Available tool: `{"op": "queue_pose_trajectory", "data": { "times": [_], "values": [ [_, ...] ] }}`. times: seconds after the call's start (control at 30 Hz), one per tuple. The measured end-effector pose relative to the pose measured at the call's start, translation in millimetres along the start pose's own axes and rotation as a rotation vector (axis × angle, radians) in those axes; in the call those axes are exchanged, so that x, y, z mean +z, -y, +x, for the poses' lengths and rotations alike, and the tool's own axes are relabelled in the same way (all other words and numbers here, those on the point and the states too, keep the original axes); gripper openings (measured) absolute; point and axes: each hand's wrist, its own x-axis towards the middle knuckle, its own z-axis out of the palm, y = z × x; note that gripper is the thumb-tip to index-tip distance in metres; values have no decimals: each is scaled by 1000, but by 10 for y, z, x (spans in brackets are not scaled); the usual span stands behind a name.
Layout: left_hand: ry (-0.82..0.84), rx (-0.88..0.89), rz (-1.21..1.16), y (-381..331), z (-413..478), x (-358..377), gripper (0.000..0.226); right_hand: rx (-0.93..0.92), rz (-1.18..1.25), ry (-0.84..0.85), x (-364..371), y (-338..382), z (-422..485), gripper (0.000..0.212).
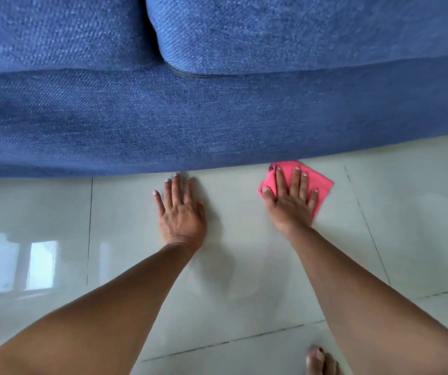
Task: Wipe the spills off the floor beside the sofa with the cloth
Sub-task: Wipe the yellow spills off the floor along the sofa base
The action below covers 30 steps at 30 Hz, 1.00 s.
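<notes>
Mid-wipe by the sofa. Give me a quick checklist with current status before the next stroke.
1. Right hand flat on the pink cloth: ok.
2. Cloth lies on the floor tile: ok.
3. Cloth reaches the blue sofa base: ok, its far corner meets the edge.
4. Left hand braced flat on the tile, off the cloth: ok.
5. Spill remaining: cannot tell, the glossy tile shows only reflections.
6. Bare foot away from the wiping path: ok.

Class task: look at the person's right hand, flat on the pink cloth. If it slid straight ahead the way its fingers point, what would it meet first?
The right hand would most likely meet the blue sofa first: its base lies just beyond the fingertips, at the far edge of the pink cloth. Whether a gap runs under the sofa cannot be seen.
</notes>
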Motion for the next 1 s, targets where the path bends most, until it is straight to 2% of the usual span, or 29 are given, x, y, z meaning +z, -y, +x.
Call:
{"op": "queue_pose_trajectory", "data": {
  "times": [0.07,0.13,0.2,0.27,0.33,0.4,0.47,0.53,0.63,0.77,0.83,0.9,0.93,1.0],
  "values": [
    [23,36,-36,-305,-3,163,65,-113,-13,-29,93,310,-9,64],
    [16,14,-51,-456,-2,272,65,-308,-72,-64,178,323,-223,63],
    [-17,1,-29,-476,-22,326,64,-512,-135,-55,231,-18,-495,61],
    [-34,7,5,-469,-29,359,65,-631,-208,-40,207,-601,-613,60],
    [-29,0,32,-489,-16,378,66,-548,-239,-50,90,-1177,-545,60],
    [-21,-8,53,-506,-20,388,66,-254,-184,-44,-52,-1511,-354,65],
    [-23,-9,77,-516,-15,404,66,36,-106,-67,-159,-1477,-43,68],
    [-13,-17,94,-513,-2,405,67,169,-14,-61,-211,-1160,292,66],
    [-5,-4,102,-523,0,397,68,81,14,-34,-206,-493,535,65],
    [-11,-4,76,-509,0,391,68,-300,-71,-37,2,15,82,63],
    [-16,0,69,-499,-3,396,67,-512,-139,-38,99,-222,-294,61],
    [-17,1,68,-486,-7,399,67,-623,-186,-18,115,-722,-474,61],
    [-15,2,68,-485,-13,400,67,-616,-212,-10,82,-997,-481,62],
    [-12,5,65,-487,-21,404,67,-462,-240,-4,-30,-1423,-391,66]
  ]
}}
